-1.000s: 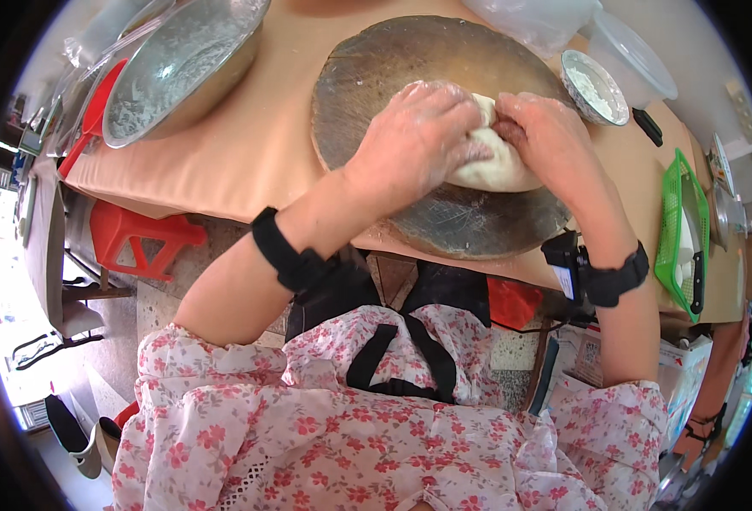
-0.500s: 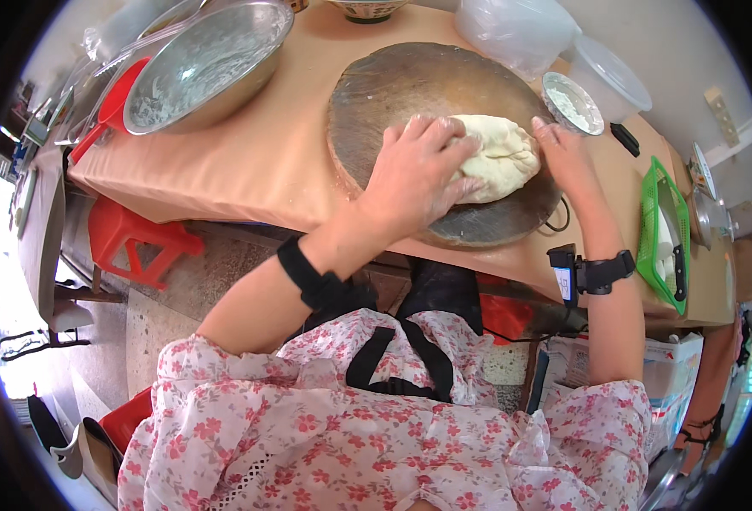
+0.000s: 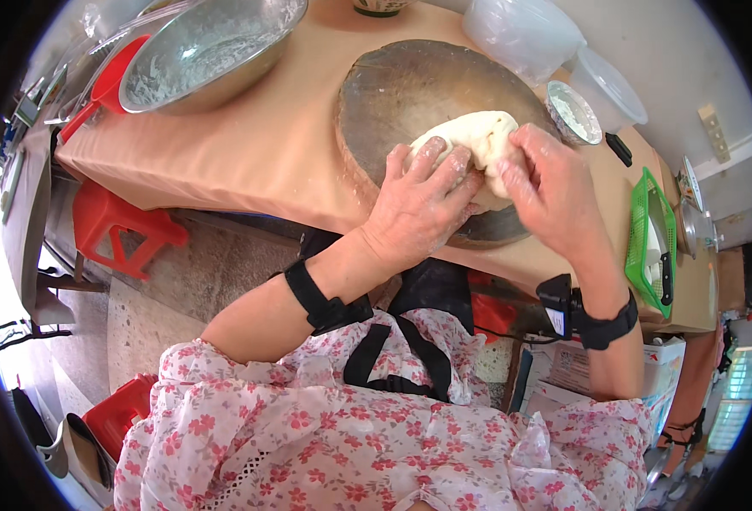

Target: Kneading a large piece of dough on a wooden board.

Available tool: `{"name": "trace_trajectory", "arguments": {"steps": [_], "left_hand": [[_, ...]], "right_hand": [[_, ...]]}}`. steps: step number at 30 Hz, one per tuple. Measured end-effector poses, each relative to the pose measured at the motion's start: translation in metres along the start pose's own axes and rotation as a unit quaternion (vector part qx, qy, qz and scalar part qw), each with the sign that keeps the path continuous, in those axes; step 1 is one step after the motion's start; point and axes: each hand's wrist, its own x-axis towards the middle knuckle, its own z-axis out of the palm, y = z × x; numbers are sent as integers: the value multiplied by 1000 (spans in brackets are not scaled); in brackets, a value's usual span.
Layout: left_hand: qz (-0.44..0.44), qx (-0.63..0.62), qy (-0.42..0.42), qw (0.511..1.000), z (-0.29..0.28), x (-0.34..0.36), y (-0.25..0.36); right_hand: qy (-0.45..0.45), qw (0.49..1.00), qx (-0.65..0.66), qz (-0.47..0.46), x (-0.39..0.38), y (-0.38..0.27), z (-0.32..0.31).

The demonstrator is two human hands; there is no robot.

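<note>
**Two hands (image 3: 423, 200) (image 3: 555, 187) work soft dough (image 3: 485, 134) on a round wooden board (image 3: 410, 77)**

The dough lies on the near right part of the board. The left hand spreads its fingers over the dough's near left side; the right hand pinches its right edge between thumb and fingers. The dough looks soft, pliable and moderately heavy, likely to stretch or tear if tugged by a thin fold; the thick outer rim seems the safest hold, with a flat palm steadying the body.

Just beyond the board's far right edge stands a small bowl (image 3: 573, 112) of white powder, the likeliest thing for the right hand to knock. Behind that bowl are a clear tub (image 3: 610, 89) and a plastic-wrapped container (image 3: 521, 38). Left of the board, well apart, a metal basin (image 3: 214, 55) sits on the surface (image 3: 265, 153). Right of the board, a green basket (image 3: 653, 243) holds a black-handled knife (image 3: 666, 277).
</note>
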Motion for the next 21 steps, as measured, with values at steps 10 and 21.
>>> {"name": "trace_trajectory", "arguments": {"steps": [10,21], "left_hand": [[-3,-60,8,998,-1,-6,-15],[3,-98,6,995,-7,-17,-24]], "right_hand": [[-54,993,-84,-58,11,-14,24],[-75,978,-196,14,69,30,40]]}}
